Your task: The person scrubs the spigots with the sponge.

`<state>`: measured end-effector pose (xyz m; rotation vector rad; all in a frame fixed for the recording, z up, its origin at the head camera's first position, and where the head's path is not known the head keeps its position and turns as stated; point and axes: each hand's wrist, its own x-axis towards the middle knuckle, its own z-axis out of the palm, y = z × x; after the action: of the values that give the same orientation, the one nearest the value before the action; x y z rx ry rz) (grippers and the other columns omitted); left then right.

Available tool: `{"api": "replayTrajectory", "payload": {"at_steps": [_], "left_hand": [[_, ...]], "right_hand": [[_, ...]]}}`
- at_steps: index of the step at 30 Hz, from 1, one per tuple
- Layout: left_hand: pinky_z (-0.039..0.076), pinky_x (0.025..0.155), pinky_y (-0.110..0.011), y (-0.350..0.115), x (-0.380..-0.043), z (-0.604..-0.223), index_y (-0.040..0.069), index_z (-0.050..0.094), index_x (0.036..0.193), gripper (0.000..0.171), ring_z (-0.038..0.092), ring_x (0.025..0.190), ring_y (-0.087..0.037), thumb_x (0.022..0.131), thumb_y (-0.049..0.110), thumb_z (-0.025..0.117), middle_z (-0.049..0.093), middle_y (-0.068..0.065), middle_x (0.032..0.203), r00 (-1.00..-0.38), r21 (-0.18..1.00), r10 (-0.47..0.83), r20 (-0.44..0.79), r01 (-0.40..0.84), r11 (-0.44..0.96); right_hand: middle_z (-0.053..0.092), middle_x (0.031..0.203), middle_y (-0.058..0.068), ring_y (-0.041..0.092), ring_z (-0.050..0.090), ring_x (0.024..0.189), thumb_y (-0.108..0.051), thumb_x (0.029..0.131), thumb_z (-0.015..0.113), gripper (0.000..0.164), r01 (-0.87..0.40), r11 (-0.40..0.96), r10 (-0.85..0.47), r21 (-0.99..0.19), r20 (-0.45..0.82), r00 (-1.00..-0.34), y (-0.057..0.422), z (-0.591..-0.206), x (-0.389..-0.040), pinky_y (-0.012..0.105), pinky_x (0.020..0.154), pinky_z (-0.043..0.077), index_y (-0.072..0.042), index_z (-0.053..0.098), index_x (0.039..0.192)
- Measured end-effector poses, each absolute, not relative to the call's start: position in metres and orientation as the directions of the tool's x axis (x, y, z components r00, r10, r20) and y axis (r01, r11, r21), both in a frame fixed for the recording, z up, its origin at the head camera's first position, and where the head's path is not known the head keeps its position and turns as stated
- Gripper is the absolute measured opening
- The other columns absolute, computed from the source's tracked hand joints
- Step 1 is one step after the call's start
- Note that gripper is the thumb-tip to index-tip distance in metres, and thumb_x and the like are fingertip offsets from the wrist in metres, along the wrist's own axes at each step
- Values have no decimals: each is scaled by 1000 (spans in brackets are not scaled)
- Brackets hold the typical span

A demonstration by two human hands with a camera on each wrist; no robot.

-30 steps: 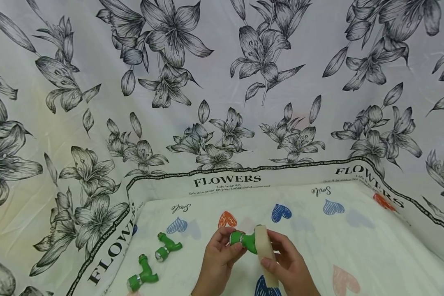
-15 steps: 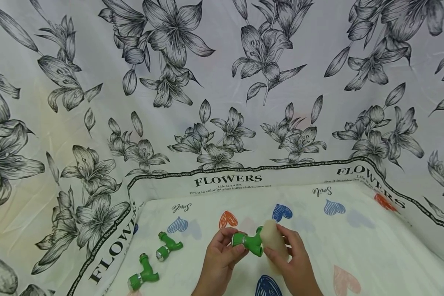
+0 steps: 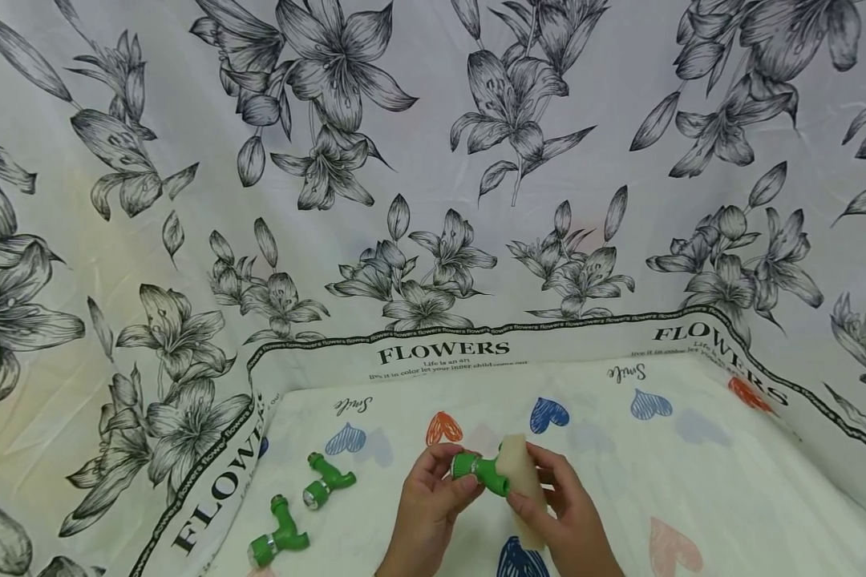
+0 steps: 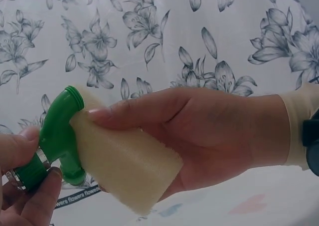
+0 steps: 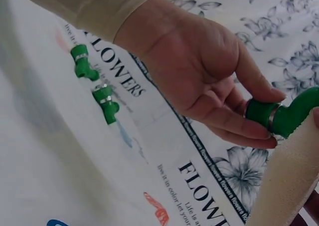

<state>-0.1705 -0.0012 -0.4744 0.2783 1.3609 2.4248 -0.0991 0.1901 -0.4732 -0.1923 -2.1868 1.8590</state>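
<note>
In the head view my left hand [image 3: 429, 505] pinches a green plastic tap [image 3: 487, 471] by its ribbed, silver-ringed knob end. The tap's spout and threaded inlet point away from those fingers. My right hand [image 3: 573, 513] grips a cream sponge block [image 3: 523, 481], thumb on the near side and fingers behind. The sponge lies against the tap's far end, covering part of it. In the left wrist view the right thumb presses the sponge [image 4: 127, 156] beside the tap's curved body [image 4: 56, 123]. The right wrist view shows left thumb and fingers around the knob end of the tap [image 5: 289, 117].
Two more green taps lie on the cloth to the left, one nearer [image 3: 280, 533] and one farther [image 3: 328, 482]. A white cloth [image 3: 693, 473] printed with hearts covers the surface. A flower-printed curtain [image 3: 433, 264] stands behind and at the sides.
The sponge turned to show its broad face half a second ago, then swung back narrower against the tap's end. The tap tilted slightly in the left hand. Both loose taps stay put.
</note>
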Motion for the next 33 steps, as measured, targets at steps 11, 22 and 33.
{"api": "replayTrajectory", "payload": {"at_steps": [11,22,33], "left_hand": [[55,105,-48,-3,-172,-472,1,54,135,44,71,120,-32,99,-2,78,64,-23,135,-928,860,371,-31,-214,-463],[60,95,-35,-5,-176,-477,2,70,139,42,69,109,-26,99,4,80,72,-17,129,-925,930,378,-41,-174,-325],[59,101,-43,-6,-173,-478,-5,69,140,40,72,115,-28,101,3,78,71,-20,129,-901,915,430,-56,-219,-340]], "right_hand": [[58,147,13,34,61,122,-15,103,78,55,-91,-54,132,-994,83,-988,195,-469,-98,30,96,59,-10,56,153],[60,146,9,33,60,121,-10,100,80,55,-118,-57,135,-991,110,-985,196,-467,-96,29,96,58,-13,59,151],[62,139,-2,27,59,122,-22,98,85,59,-189,211,230,-959,236,-944,202,-473,-100,30,97,57,-23,60,151]]}}
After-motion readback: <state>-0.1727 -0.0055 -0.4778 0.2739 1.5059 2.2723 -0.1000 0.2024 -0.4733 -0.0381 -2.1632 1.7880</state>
